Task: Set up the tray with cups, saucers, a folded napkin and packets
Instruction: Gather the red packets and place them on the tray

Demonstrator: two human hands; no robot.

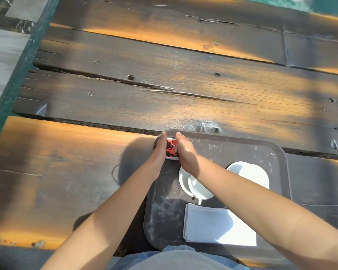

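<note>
Step in hand: packets. We judge this the last item of the set-up, since the cups and the folded napkin (219, 225) lie on the tray (242, 151) already.

Location: the packets (172, 150), red and black print with white ends, sit at the tray's far left corner, just inside the rim. They look like a small stack. We cannot tell how many.

Grip: left hand (159, 151) and right hand (185, 152) flank the packets, one on each long side, fingers straight and together, pointing away from us. Both hands touch the packets, and the gap between them is narrow, no more than the stack itself. Neither hand curls round it as far as we see. The thumbs are hidden, so a pinch underneath cannot be ruled out. We read this as squaring up, not carrying.

Other items: left cup (201, 188) on its saucer (182, 180) lies partly under the right wrist. Right cup (250, 174) stands further right, and we cannot make out its saucer. The tray rests on the table (164, 84).

Next move, our judgement: part the hands and lift them off without dragging the stack. The right forearm crosses over the left cup, so it should go up first, then back. Risk: packets fanning out or sliding over the rim.
</note>
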